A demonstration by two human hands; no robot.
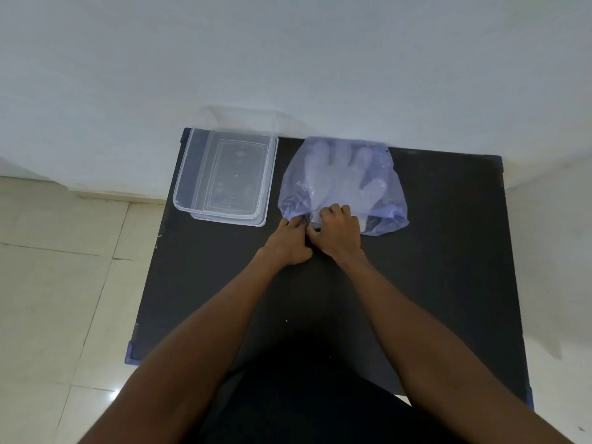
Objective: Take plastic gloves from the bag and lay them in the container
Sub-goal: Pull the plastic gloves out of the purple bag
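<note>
Pinching bag (344, 184) mouth with left hand (290, 243), fingers curled | right hand (336, 233) closed on same edge | gloves (339, 174) inside, beyond knuckles | container (192, 174) left of both

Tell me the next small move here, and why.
Probably spread the bag's near edge open. Both the left hand and right hand are pinching its bunched mouth, the gloves show through the film, still inside, and the clear container beside it holds no gloves.
</note>
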